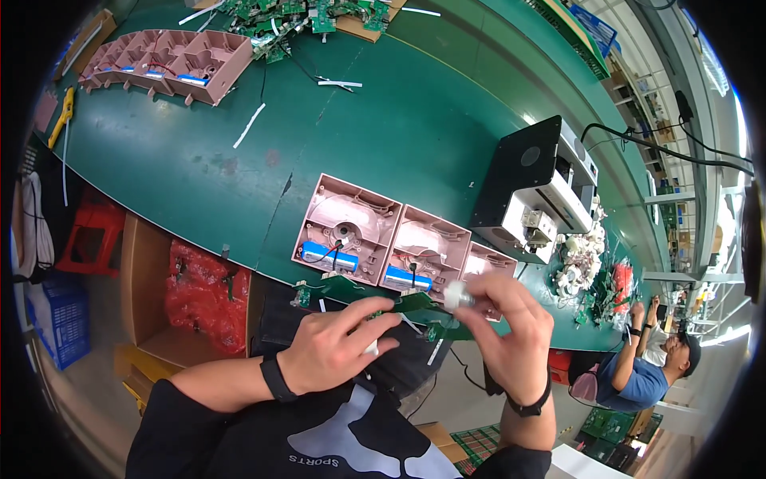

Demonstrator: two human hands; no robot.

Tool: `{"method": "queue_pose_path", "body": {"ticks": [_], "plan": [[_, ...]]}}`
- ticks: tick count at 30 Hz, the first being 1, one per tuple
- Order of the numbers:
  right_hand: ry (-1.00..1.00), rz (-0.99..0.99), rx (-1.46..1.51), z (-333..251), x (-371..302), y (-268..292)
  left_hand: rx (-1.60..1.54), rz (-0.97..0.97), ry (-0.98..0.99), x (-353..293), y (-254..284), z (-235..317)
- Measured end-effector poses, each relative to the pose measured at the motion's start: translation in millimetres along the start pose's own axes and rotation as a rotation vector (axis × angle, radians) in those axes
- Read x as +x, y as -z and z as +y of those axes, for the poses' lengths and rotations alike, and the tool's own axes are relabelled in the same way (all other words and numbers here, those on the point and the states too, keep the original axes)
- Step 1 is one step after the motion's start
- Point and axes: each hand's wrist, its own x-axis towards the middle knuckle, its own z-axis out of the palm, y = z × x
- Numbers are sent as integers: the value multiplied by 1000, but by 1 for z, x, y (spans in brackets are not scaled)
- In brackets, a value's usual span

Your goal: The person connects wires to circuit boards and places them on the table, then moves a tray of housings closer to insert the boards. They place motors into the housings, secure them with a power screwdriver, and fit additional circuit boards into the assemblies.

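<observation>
My right hand (515,339) pinches a small whitish round part (458,296) between thumb and fingers, over the front edge of the pink housings. My left hand (339,343) has its fingers curled, with a small white piece (373,348) showing between them; its kind cannot be made out. Past its fingertips lies a green circuit board (413,302) with thin wires and white strips. Behind the hands, pink plastic housings (396,239) stand in a row. Blue cylindrical batteries (329,256) with wires lie in the two left ones. The rightmost housing is partly covered by my right hand.
A black-and-white machine (531,188) stands right of the housings. More pink housings (171,64) and heaped circuit boards (319,17) lie at the far left. White parts (581,267) are piled beyond the machine. Below the table's left edge, a carton (148,303) holds red bags. A co-worker (642,371) sits right.
</observation>
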Motion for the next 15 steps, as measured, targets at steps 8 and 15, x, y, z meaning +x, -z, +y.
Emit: {"method": "queue_pose_path", "body": {"ticks": [8,15], "plan": [[202,-98,-225,10,30,-16,143,-29,-105,0,-16,-19],[312,-145,-329,15,38,-29,97,-106,-96,3,1,-11]]}}
